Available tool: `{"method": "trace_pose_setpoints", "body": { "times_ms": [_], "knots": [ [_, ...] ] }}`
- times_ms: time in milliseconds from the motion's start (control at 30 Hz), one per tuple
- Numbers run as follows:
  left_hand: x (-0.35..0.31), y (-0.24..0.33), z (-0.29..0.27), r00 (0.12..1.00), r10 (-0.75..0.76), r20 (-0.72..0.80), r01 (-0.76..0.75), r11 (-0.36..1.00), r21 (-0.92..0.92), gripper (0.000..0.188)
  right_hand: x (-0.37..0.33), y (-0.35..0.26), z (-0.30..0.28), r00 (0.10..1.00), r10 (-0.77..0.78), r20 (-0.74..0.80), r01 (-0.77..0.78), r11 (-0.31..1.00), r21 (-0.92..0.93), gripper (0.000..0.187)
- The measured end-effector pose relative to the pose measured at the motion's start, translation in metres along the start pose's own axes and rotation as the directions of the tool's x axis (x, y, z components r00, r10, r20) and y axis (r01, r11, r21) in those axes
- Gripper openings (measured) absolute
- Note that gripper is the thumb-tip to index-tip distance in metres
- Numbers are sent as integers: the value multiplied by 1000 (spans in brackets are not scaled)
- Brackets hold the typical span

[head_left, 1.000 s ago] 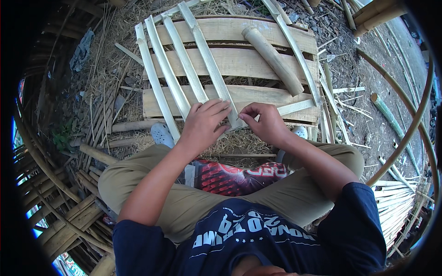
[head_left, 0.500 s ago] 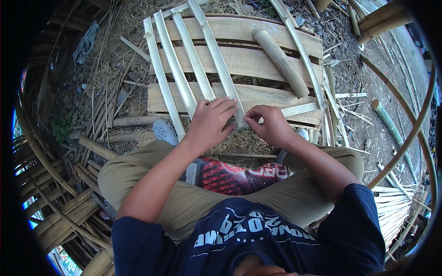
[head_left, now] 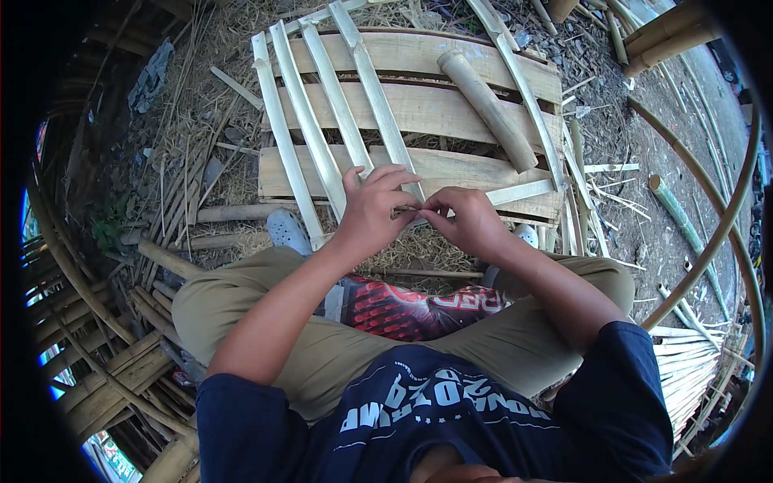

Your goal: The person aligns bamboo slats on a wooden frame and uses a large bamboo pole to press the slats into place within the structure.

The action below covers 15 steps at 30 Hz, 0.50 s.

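My left hand point(head_left: 374, 206) and my right hand point(head_left: 469, 219) meet fingertip to fingertip over the near end of a split bamboo strip point(head_left: 378, 101). Both pinch with thumb and forefinger. Whatever lies between the fingertips is too small to make out. The other left fingers arch over the strip. Several more pale strips, among them the leftmost strip point(head_left: 283, 133), run lengthwise across a slatted wooden platform point(head_left: 451, 167). A short round bamboo piece point(head_left: 489, 111) rests at a slant on the slats, right of the strips.
A red and black printed sack point(head_left: 403, 309) lies between my crossed legs. Along the right strip edge sits another bamboo strip point(head_left: 527, 92). Bent bamboo poles point(head_left: 729, 217) curve up at far right, near a green bamboo length point(head_left: 684, 209). Stacked bamboo point(head_left: 121, 378) fills the left.
My left hand has lifted off the strip and its thumb and forefinger have come rightward to meet my right fingertips. The right hand has shifted slightly left.
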<state>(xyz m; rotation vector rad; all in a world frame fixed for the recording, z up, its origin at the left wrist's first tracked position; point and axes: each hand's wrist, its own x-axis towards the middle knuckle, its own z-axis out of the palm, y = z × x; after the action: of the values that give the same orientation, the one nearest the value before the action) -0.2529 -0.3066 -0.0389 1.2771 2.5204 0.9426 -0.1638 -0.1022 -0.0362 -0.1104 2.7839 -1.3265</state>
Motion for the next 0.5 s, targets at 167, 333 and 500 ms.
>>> {"method": "trace_pose_setpoints", "body": {
  "times_ms": [167,333,500],
  "knots": [
    [3,-5,5,999,21,30,-20,999,-34,15,-1,1,1,999,-16,-28,16,1000,-3,14],
    [4,-6,2,997,64,45,-62,997,-45,16,-2,-1,2,1000,-14,-27,14,1000,8,14],
    [5,-9,4,994,104,33,-103,994,-23,12,-2,-5,-4,1000,-13,25,14,1000,-25,19]
  ]
}}
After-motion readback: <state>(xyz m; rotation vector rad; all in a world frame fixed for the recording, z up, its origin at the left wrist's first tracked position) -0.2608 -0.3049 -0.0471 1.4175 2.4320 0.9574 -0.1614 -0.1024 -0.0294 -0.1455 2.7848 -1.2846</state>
